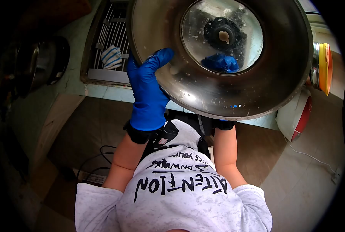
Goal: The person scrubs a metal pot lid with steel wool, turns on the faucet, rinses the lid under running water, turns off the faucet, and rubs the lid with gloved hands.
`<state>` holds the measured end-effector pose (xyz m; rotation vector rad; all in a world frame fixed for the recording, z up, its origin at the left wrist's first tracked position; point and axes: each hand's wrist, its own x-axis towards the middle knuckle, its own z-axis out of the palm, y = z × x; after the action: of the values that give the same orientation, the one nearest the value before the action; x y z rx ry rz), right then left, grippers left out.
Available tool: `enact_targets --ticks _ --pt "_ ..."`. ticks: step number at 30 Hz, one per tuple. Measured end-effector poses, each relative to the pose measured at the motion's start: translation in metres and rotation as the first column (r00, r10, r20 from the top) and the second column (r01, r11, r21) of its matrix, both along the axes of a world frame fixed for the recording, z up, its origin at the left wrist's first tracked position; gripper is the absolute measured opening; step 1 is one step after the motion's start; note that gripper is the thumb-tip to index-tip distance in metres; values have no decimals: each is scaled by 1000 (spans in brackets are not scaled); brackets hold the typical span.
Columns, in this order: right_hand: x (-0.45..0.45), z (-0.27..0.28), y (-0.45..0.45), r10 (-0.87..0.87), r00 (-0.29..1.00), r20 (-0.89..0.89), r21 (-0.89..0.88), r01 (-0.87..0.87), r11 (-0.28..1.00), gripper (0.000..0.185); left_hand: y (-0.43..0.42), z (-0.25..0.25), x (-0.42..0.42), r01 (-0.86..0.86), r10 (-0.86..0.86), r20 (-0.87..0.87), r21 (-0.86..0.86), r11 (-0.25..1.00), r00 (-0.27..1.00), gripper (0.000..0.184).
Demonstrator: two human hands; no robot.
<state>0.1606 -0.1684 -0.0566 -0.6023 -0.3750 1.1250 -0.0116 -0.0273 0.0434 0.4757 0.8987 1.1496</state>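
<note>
A large round metal pot lid (157, 23) with a glass centre is tilted up before me, its inner side facing the camera. Drops and specks mark its surface, and the knob's dark round base (223, 35) sits mid-glass. In a blue rubber glove, my left hand (148, 87) grips the lid's near left edge, thumb over the inner face. Behind the lid is my right hand (222, 63); blue glove shows in the glass beside the knob base, but most of its fingers are hidden. The right forearm reaches up under the rim.
A metal rack (110, 29) set in the pale counter (77, 58) carries a striped cloth (111, 57). A dark pan (41, 60) stands far left. At right are a yellow-rimmed container (325, 69) and a white and red appliance (294, 116) with a cord (311, 156).
</note>
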Motion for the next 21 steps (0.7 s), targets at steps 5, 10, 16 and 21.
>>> enact_targets --ticks 5,10,16,21 --pt "-7 4 4 42 999 -29 23 -42 999 40 2 -2 -1 42 -42 9 -13 999 999 28" --pt "-29 -5 15 121 988 -94 67 -115 991 40 0 6 4 -9 9 12 -19 1000 1000 30" --pt "-29 -11 8 193 968 -159 148 -170 974 41 4 4 1 -37 37 4 15 999 999 31" --pt "-8 1 -5 268 947 -177 241 -222 945 41 8 1 -4 -24 23 4 23 999 1000 34"
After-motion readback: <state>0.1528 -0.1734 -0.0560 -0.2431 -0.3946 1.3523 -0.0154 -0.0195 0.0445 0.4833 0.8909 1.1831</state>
